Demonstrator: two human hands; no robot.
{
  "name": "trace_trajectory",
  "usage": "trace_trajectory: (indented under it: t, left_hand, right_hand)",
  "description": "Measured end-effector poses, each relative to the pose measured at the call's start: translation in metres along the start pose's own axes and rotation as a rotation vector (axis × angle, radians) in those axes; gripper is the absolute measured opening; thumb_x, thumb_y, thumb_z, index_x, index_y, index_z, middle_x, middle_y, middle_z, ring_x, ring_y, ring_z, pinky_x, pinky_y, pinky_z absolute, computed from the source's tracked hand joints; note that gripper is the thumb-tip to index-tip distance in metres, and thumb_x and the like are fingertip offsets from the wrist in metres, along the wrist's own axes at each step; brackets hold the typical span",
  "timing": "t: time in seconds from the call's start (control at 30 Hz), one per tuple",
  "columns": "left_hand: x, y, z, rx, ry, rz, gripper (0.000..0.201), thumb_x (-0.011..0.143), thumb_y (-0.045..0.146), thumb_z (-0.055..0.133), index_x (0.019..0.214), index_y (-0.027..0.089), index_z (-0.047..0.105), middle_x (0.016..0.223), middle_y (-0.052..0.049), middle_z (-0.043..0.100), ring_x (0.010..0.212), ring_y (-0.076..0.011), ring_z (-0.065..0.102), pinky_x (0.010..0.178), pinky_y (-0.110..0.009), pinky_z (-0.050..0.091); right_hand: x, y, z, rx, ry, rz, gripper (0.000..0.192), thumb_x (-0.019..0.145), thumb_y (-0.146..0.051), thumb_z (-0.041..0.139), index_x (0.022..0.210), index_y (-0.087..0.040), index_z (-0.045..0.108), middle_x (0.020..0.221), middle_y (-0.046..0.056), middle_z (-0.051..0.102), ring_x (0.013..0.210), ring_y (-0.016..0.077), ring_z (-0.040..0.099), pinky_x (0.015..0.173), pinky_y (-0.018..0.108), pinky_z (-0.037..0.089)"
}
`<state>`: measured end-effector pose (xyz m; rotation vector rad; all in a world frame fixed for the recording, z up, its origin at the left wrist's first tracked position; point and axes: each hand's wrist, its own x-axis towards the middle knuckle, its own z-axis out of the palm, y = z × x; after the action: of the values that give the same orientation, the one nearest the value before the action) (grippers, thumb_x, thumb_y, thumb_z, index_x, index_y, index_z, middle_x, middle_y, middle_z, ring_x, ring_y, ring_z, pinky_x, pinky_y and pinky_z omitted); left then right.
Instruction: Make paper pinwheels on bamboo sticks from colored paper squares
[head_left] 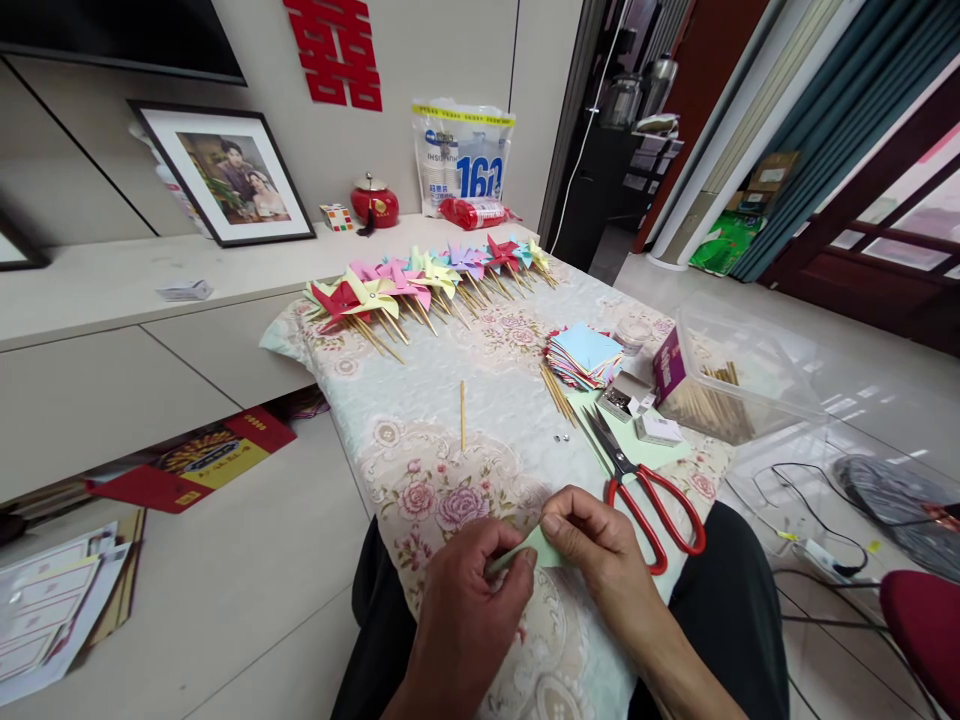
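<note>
Between both hands is a pale green piece of paper [546, 550], partly folded over and largely covered by fingers. My left hand [476, 590] pinches its left side with thumb and forefinger. On its upper right part, my right hand [600, 550] closes thumb and fingertips. Red-handled scissors [641, 490] lie beside my right hand, blades pointing away. One wooden stick [463, 415] rests alone ahead of my left hand. Two small metal pins [562, 438] lie near the scissor tips. A stack of coloured paper squares [583, 355] sits farther off, with several sticks [557, 395] alongside.
Finished paper pinwheels [427, 280] line the table's far edge. At right stand a clear plastic box [739, 380] of sticks, an open small box of metal pins [616, 402] and a small white box [658, 430]. A floral cloth [405, 480] covers the table.
</note>
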<state>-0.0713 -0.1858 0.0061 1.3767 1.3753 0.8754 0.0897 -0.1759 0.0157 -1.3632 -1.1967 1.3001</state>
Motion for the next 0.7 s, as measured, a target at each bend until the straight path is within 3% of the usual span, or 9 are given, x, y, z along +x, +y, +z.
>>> trace_trajectory:
  t: [0.27, 0.5, 0.7]
  left_hand:
    - [0.0046, 0.003, -0.0062, -0.023, -0.094, -0.06, 0.02, 0.082, 0.037, 0.058, 0.07, 0.021, 0.06, 0.064, 0.001, 0.059, 0.061, -0.0159, 0.053, 0.061, -0.027, 0.041]
    - [0.0065, 0.001, -0.0078, -0.056, -0.078, -0.06, 0.026, 0.084, 0.041, 0.055, 0.068, 0.021, 0.057, 0.061, 0.002, 0.053, 0.06, -0.0154, 0.047, 0.059, -0.027, 0.039]
    - [0.0078, 0.0072, -0.0097, -0.052, -0.097, -0.048, 0.018, 0.08, 0.035, 0.059, 0.071, 0.02, 0.062, 0.065, 0.001, 0.06, 0.062, -0.016, 0.051, 0.06, -0.027, 0.041]
  right_hand:
    - [-0.0012, -0.0019, -0.0004, -0.073, -0.023, 0.011, 0.033, 0.088, -0.046, 0.064, 0.072, -0.018, 0.057, 0.067, -0.003, 0.048, 0.064, 0.0129, 0.039, 0.058, 0.026, 0.031]
    - [-0.0033, -0.0003, 0.002, -0.04, -0.052, 0.025, 0.029, 0.089, -0.046, 0.064, 0.082, -0.018, 0.063, 0.072, -0.001, 0.054, 0.066, 0.0132, 0.044, 0.06, 0.026, 0.034]
    - [-0.0025, 0.0009, -0.0004, -0.094, -0.047, 0.024, 0.031, 0.09, -0.043, 0.062, 0.073, -0.018, 0.058, 0.065, -0.003, 0.048, 0.061, 0.0116, 0.039, 0.055, 0.025, 0.03]
